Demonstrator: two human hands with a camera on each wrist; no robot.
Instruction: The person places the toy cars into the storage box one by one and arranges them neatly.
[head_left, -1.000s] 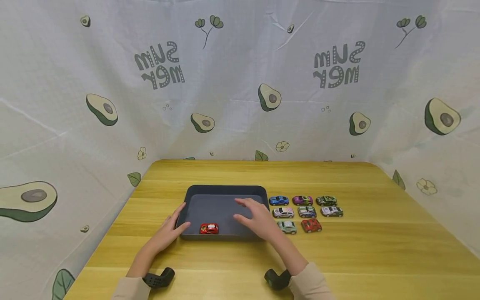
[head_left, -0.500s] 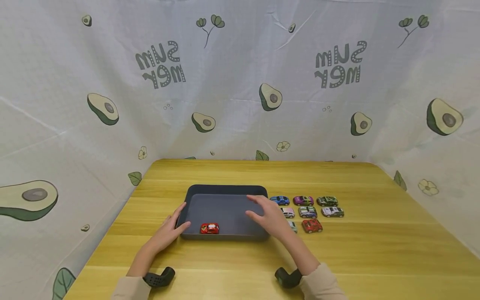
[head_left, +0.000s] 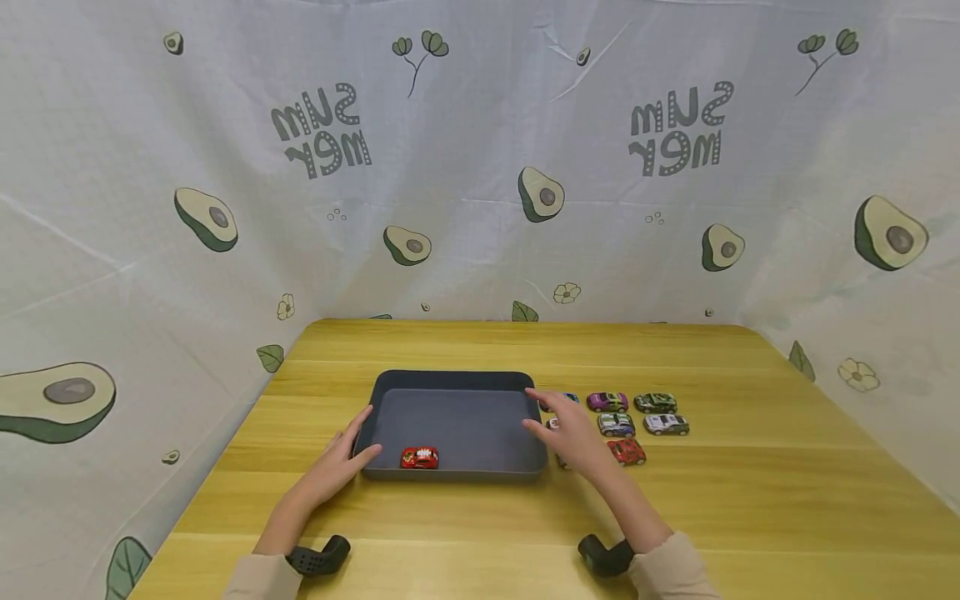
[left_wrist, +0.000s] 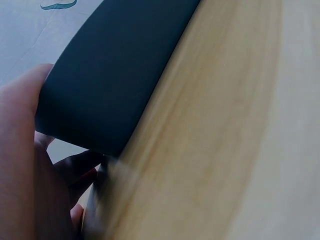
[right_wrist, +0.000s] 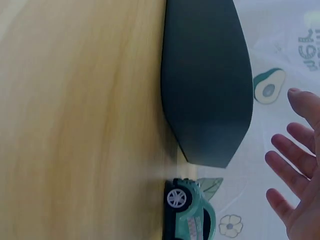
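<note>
A dark grey tray (head_left: 453,379) sits on the wooden table with a red toy car (head_left: 419,457) in its near-left corner. My left hand (head_left: 341,454) rests with straight fingers against the tray's left wall (left_wrist: 110,80). My right hand (head_left: 573,429) hovers open, fingers spread, just right of the tray, over the left column of toy cars. It hides most of those cars; a pale green car (right_wrist: 192,212) shows beside the tray wall (right_wrist: 205,85) in the right wrist view. The hand holds nothing.
Right of the tray stand more toy cars: purple (head_left: 607,402), dark green (head_left: 655,402), blue-grey (head_left: 617,424), white (head_left: 666,424), red (head_left: 626,452). An avocado-print cloth (head_left: 480,167) walls the table at the back and sides.
My right hand has moved right, from over the tray's inside to the cars beside its right wall, covering the left column. The left hand and the red car have not moved.
</note>
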